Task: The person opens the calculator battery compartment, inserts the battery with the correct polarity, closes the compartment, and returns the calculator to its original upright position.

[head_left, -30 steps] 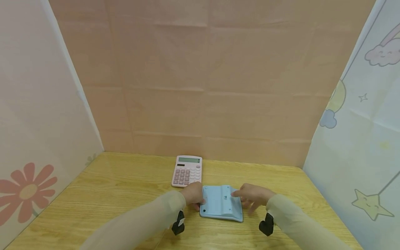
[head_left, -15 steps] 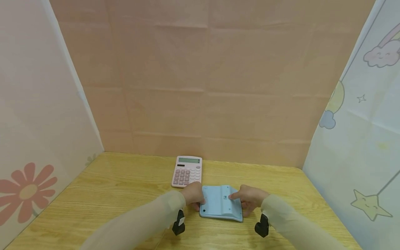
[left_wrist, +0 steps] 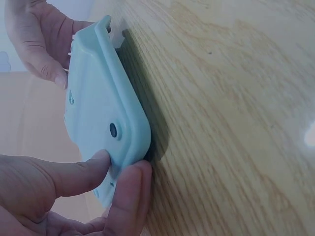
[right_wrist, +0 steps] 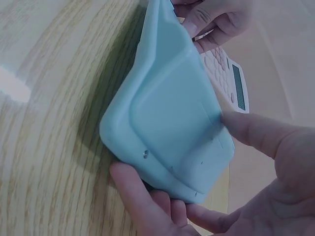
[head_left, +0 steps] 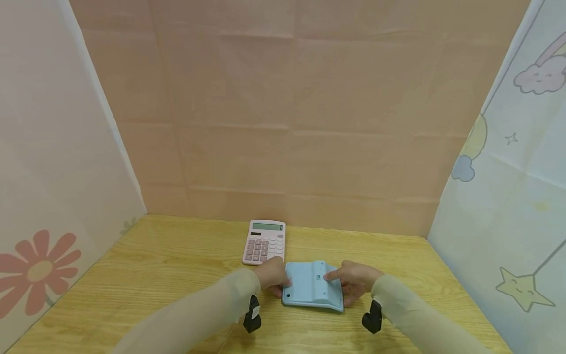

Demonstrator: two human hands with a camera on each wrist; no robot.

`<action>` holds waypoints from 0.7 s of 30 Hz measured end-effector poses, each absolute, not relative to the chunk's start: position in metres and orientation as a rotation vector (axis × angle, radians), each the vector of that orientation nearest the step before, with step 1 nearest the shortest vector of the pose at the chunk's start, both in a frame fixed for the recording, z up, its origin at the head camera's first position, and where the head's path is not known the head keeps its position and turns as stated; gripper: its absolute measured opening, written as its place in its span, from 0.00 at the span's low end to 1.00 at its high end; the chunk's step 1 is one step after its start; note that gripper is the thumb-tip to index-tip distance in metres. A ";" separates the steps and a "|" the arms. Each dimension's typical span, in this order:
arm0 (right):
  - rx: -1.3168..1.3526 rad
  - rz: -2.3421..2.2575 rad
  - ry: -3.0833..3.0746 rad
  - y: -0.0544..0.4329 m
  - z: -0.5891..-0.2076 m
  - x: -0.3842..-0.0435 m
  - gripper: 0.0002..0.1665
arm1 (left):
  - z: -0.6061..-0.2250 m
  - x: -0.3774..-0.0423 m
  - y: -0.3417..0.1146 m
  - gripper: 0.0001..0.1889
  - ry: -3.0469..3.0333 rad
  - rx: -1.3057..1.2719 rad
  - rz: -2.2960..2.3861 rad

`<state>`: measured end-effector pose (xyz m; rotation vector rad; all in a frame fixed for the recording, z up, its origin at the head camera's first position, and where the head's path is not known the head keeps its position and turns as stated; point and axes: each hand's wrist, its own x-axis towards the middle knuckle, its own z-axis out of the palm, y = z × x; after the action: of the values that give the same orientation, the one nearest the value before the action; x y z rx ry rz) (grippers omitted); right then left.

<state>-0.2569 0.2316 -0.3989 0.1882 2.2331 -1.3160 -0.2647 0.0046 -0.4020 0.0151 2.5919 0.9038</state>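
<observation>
A light blue calculator (head_left: 305, 285) lies back side up near the table's front, its hump, screw holes and a dark round foot showing. My left hand (head_left: 273, 276) pinches its left edge, thumb on the back and fingers at the underside, as the left wrist view shows beside the foot (left_wrist: 113, 130). On the opposite edge my right hand (head_left: 355, 281) grips it, thumb over the hump and fingers curled at the rim (right_wrist: 147, 162). Shadow shows under the raised rim in both wrist views. Its keys face down, hidden.
A pink calculator (head_left: 265, 241) lies face up just behind my left hand, its display reading 0. The wooden table (head_left: 185, 250) ends at a tan backdrop (head_left: 283, 123). Printed white panels stand left (head_left: 66, 147) and right (head_left: 499, 196).
My right hand has moved left, its thumb onto the hump and its fingers to the right edge. The light blue calculator has shifted up slightly in view. My left hand keeps its hold.
</observation>
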 end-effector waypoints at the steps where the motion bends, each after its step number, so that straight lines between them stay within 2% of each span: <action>1: 0.185 -1.307 2.239 0.232 -0.400 -0.257 0.47 | -0.402 -0.265 0.004 0.11 2.590 0.010 0.909; 8: 0.230 -1.358 2.189 0.235 -0.404 -0.260 0.36 | -0.404 -0.266 0.003 0.11 2.591 0.021 0.919; 13: 0.207 -1.331 2.245 0.240 -0.406 -0.267 0.24 | -0.405 -0.265 0.003 0.12 2.593 0.034 0.917; 21: 0.195 -1.234 2.350 0.241 -0.409 -0.273 0.17 | -0.407 -0.268 0.000 0.12 2.550 0.010 0.988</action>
<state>-0.2734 0.2413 -0.4094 0.1946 2.3496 -1.2339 -0.2681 0.0004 -0.4074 0.0096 2.5498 0.9884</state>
